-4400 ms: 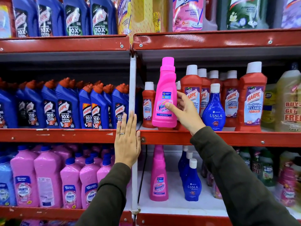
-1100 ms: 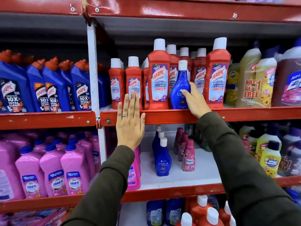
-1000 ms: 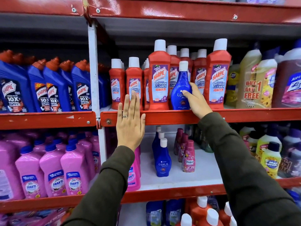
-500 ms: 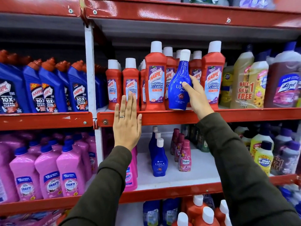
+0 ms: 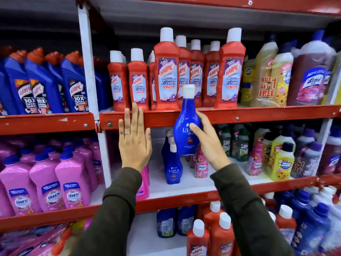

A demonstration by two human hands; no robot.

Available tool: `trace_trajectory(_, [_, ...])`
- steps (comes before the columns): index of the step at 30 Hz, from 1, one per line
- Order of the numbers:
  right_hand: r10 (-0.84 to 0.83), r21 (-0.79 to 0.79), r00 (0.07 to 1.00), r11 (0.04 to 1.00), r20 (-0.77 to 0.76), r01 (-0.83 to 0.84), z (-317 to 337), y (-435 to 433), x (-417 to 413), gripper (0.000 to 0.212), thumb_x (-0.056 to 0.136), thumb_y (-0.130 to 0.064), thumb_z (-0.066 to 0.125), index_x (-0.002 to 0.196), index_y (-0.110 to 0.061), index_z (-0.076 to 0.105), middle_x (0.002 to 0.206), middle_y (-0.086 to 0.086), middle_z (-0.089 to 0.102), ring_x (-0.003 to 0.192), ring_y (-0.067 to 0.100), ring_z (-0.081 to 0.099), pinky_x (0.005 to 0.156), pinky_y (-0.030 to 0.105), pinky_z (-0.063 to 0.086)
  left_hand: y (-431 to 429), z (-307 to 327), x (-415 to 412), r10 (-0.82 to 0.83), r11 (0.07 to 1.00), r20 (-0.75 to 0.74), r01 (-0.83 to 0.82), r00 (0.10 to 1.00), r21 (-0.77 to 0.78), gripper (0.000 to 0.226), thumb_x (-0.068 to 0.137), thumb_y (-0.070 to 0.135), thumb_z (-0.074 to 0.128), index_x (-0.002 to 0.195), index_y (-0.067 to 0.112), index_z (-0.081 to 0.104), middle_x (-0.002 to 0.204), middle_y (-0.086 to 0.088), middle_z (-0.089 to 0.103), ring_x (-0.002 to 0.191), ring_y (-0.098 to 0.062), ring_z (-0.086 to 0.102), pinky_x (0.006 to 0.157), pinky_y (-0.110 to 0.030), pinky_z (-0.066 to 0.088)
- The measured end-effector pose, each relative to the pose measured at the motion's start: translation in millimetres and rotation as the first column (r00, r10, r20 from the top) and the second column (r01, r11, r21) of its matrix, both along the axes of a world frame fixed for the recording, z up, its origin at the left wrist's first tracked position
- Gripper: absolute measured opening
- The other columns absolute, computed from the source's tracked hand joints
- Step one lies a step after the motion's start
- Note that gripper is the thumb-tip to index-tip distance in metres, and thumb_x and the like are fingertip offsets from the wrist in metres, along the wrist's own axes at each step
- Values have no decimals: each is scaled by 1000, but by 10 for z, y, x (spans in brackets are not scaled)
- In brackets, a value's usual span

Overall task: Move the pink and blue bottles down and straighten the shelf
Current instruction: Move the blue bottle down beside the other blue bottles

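Note:
My right hand (image 5: 208,143) grips a blue Ujala bottle (image 5: 185,126) with a white cap, held upright in the air in front of the red shelf edge (image 5: 258,115), off the upper shelf. My left hand (image 5: 134,143) lies flat, fingers spread, against that same red edge, holding nothing. On the lower white shelf (image 5: 184,185) stand more blue Ujala bottles (image 5: 172,167). A pink bottle (image 5: 144,183) stands there too, mostly hidden behind my left sleeve.
Red Harpic bottles (image 5: 167,74) with white caps fill the upper shelf. Blue Harpic bottles (image 5: 44,85) stand at left, pink Shakti bottles (image 5: 72,183) below them. Small pink Comfort bottles (image 5: 201,165) and yellow bottles (image 5: 280,163) share the lower shelf. A white upright (image 5: 92,85) divides the bays.
My right hand lifted the blue bottle off the upper shelf, tilted it out, and lowered it in front of the shelf edge. Earlier the pink bottle left the upper shelf. My left hand stayed put.

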State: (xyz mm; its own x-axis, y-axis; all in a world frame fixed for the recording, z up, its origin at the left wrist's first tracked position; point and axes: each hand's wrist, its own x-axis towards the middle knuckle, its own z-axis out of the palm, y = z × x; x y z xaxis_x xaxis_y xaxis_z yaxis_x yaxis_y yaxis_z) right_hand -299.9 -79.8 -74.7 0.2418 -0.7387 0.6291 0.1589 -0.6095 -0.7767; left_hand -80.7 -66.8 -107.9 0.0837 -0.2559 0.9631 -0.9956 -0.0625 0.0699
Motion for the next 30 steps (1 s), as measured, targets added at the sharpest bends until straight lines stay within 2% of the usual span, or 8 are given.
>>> trace_trajectory(2, [20,44,1000,999,-11,-20,-252,14,33,42,100,-12,51,141,-19,46,131,-5,60,107,-2,61,87,13,47,38,-238,-19,-5,1000,-12,5,1000,7,64,106,26,30,163,12,6,171,-3,-2,159,-19,-10,128,-39,-9])
trace_trajectory(7, [36,128,996,991,-80,-25,-878,-93,141,38,100,-7,50,131,-28,48,124,-12,61,106,-5,60,92,16,46,64,-908,61,32,998,-34,-30,999,52,67,103,27,32,162,7,9,172,-2,-11,159,-19,-12,128,-39,-10])
trace_trajectory(10, [50,188,993,982,-109,-29,-1178,-196,208,39,101,-11,51,133,-31,47,133,-5,59,118,4,58,97,20,46,67,-1261,101,34,994,-38,-29,999,109,67,103,28,31,161,5,7,171,-3,-15,159,-20,-12,128,-39,-10])
trace_trajectory(14, [41,246,994,969,-104,-14,-1449,-345,286,40,101,-12,50,138,-26,44,139,1,55,127,19,54,98,25,49,32,-1616,126,45,984,-36,-38,998,176,70,104,30,30,162,7,0,171,-6,-16,159,-21,-12,129,-40,-8])
trace_trajectory(19, [18,287,993,958,-113,16,-1600,-486,384,40,98,-19,52,133,-38,45,141,1,54,129,18,54,108,36,46,-35,-1913,146,68,973,-41,-57,997,224,68,105,31,26,162,4,0,171,-12,-13,159,-24,-10,129,-40,-6])
trace_trajectory(21, [19,306,991,952,-129,22,-1640,-521,410,40,99,-19,53,132,-40,45,140,0,55,128,16,55,107,34,47,-58,-1993,153,66,971,-59,-50,996,234,66,107,33,22,162,3,0,171,-13,-13,159,-25,-9,130,-40,-4])
trace_trajectory(25, [58,345,985,939,-160,1,-1773,-593,439,45,101,-17,51,143,-25,39,146,2,50,131,15,52,102,23,48,-94,-2122,181,75,970,-48,-62,996,233,71,104,31,30,162,2,-2,171,-16,-13,159,-26,-9,130,-40,-3])
trace_trajectory(30, [65,368,987,930,-145,-8,-1850,-645,436,47,101,-17,51,145,-25,39,148,1,49,134,15,49,103,23,47,-131,-2157,220,55,970,-24,-48,998,237,74,103,30,32,161,2,-3,171,-15,-14,159,-25,-9,130,-39,-4])
